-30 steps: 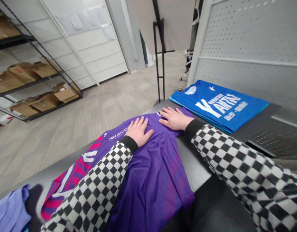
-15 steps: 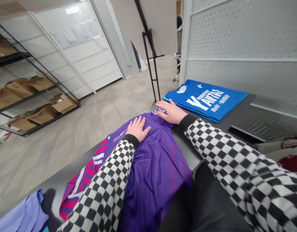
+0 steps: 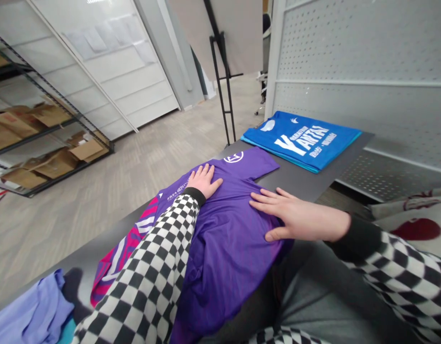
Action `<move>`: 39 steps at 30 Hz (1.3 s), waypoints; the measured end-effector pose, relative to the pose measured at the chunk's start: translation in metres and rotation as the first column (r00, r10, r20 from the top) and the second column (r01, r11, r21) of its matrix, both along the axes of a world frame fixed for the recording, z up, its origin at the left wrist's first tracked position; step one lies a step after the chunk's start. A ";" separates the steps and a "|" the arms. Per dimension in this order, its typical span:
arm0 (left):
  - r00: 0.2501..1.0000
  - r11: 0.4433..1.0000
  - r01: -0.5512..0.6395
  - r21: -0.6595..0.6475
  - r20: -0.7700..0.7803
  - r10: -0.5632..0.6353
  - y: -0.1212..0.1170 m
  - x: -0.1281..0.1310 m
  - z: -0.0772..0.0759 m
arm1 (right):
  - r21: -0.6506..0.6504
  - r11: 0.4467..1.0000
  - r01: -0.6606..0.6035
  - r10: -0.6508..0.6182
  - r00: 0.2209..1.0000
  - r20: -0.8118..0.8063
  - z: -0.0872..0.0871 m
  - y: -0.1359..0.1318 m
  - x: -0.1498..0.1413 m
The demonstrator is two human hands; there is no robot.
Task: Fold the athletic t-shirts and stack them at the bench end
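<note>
A purple sports jersey (image 3: 227,239) lies spread on the dark grey table (image 3: 292,184), with a white round logo at its collar and pink striped fabric on its near left side. My left hand (image 3: 203,181) rests flat on the jersey's upper part, fingers apart, below the printed text. My right hand (image 3: 299,219) presses flat on the jersey's right edge, partly on the table, holding nothing. My checkered left sleeve covers much of the jersey's lower left.
A folded blue printed shirt (image 3: 301,139) lies at the table's far end beside a perforated metal panel (image 3: 360,52). Lavender cloth (image 3: 36,310) sits at the near left. Shelves with cardboard boxes (image 3: 44,143) stand beyond the table's left edge.
My right hand has slid from the collar toward me and to the right along the jersey, uncovering the collar logo. My left hand has stayed in place.
</note>
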State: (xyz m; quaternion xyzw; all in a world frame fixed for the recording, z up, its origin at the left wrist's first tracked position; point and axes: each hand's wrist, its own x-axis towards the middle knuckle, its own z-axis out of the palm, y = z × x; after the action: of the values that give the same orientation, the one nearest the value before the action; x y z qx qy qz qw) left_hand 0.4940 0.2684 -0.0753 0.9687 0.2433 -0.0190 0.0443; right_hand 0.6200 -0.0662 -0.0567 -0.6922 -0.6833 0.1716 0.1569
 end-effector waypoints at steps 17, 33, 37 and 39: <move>1.000 0.999 0.013 0.032 -0.017 -0.013 -0.001 -0.001 0.003 | 0.226 0.972 -0.062 0.057 0.998 0.031 0.002 0.057 -0.064; 0.998 1.000 -0.018 0.026 -0.056 0.019 -0.006 0.001 0.008 | 0.445 0.728 -0.522 0.561 0.826 0.052 -0.019 0.023 -0.189; 0.999 0.999 -0.015 0.035 -0.049 0.017 -0.005 0.000 0.008 | 0.413 0.642 -0.646 0.688 0.723 0.062 -0.005 0.009 -0.182; 0.999 0.999 -0.016 0.032 -0.046 0.018 -0.005 0.000 0.008 | 0.428 0.605 -0.672 0.714 0.696 0.083 0.007 0.010 -0.180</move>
State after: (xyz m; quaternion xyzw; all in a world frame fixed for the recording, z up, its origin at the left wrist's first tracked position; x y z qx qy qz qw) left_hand 0.4941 0.2636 -0.0677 0.9665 0.2527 -0.0371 0.0233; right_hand 0.4402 -0.0559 -0.0497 -0.3121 -0.9091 0.0981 0.2579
